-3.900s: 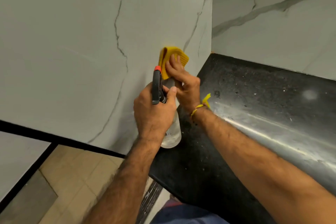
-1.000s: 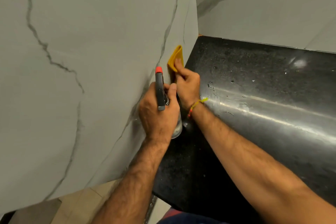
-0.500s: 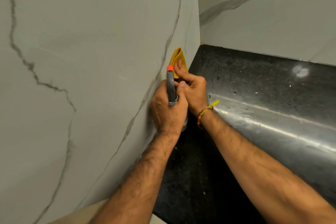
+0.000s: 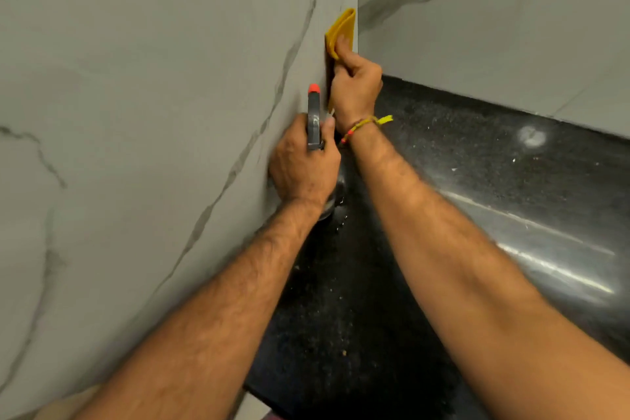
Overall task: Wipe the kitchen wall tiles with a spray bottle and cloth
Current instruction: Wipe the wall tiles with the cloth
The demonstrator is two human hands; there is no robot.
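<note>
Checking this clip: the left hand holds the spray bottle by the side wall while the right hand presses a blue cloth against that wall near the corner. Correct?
Not quite. In the head view the cloth is yellow, not blue. The rest holds: the left hand grips the spray bottle, and the right hand presses the cloth to the side wall near the corner.
</note>
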